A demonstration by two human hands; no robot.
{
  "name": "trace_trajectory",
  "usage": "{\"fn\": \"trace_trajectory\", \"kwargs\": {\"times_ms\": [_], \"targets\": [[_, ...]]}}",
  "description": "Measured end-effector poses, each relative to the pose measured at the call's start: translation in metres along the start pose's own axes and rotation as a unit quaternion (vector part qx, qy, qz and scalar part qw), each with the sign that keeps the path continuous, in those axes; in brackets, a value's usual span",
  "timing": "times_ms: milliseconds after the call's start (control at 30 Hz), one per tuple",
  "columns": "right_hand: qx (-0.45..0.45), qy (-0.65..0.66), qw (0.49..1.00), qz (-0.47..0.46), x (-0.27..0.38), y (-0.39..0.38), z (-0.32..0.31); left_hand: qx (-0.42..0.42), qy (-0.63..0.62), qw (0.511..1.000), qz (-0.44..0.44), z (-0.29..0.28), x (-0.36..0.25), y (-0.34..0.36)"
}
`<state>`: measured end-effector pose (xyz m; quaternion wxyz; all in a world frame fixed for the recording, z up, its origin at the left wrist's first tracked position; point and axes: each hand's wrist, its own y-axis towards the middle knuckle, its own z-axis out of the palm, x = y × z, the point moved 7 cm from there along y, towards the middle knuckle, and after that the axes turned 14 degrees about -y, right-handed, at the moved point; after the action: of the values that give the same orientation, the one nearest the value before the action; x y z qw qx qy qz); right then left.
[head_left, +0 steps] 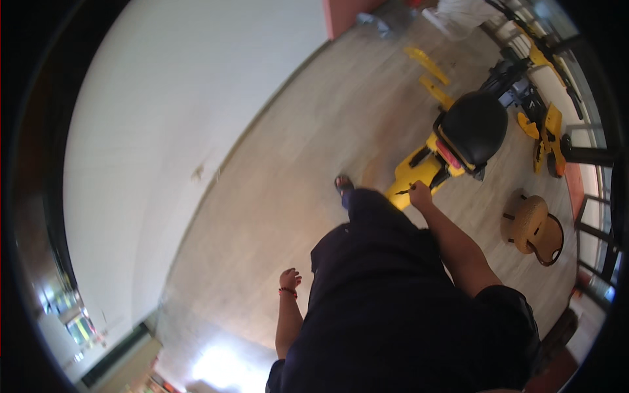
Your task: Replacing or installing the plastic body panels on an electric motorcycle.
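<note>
Greyish floor point(275, 183), white wall point(164, 118) off to my left. My right hand point(420, 194)'s closed round a slim dark tool point(405, 192), by the yellow bodywork point(414, 171) near the black seat point(475, 124); can't tell if they touch. My left hand point(290, 279) hangs half open, seemingly empty. I'd grip lightly and keep the tip from scratching that yellow.

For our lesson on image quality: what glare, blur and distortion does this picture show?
Head view: white glare washes out part of the grey-beige floor at lower left; head view: the large white wall bows along its left edge; head view: the right hand and the slim dark object it holds look soft.
</note>
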<state>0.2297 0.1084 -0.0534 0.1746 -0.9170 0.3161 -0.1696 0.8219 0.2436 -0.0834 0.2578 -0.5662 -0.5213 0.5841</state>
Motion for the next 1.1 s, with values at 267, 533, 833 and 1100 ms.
{"fn": "trace_trajectory", "kwargs": {"times_ms": [267,533,833,1100], "targets": [[0.145,0.248,0.943,-0.169,0.199,0.088,-0.135,0.342,0.237,0.831,0.369,0.314,-0.352,-0.076],[0.258,0.514,0.811,-0.108,0.286,0.189,-0.204,0.477,0.510,0.624,0.351,0.552,-0.477,-0.139],[0.208,0.587,0.782,0.024,0.256,0.351,-0.280,0.387,0.546,0.692,0.269,0.689,-0.621,-0.055],[0.244,0.788,0.511,0.240,0.172,0.543,-0.221,0.342,0.573,0.709,0.228,0.809,-0.678,0.002]]}}
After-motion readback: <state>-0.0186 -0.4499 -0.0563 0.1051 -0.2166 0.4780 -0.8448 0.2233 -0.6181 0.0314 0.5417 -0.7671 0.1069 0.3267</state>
